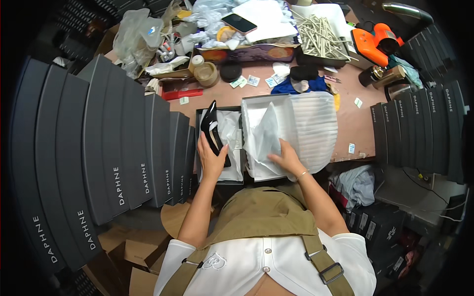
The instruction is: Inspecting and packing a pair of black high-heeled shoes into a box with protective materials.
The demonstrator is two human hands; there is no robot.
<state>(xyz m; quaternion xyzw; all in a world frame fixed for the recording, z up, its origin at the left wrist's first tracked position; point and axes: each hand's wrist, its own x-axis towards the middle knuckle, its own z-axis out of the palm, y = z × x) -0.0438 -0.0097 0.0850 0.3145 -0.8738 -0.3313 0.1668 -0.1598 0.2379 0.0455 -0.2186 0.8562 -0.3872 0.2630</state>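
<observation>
A glossy black pointed shoe (209, 120) lies lengthwise in the left half of a dark shoe box (232, 183), over white paper. My left hand (212, 159) is closed around its rear part, thumb on the right side and fingers on the left. To the right stands a second box part (266, 98) lined with white paper. A folded sheet of tissue paper (266, 132) rises there to a point, and my right hand (288, 159) grips its right side between thumb and fingers. The right fingertips are partly hidden by the paper.
Dark shoe boxes stand in rows at left (106, 143) and right (419, 133). White ribbed wrapping sheets (316, 128) lie beside the box. Behind are a tray of pale sticks (321, 39), a phone (239, 22), an orange tool (369, 47) and a jar (206, 75).
</observation>
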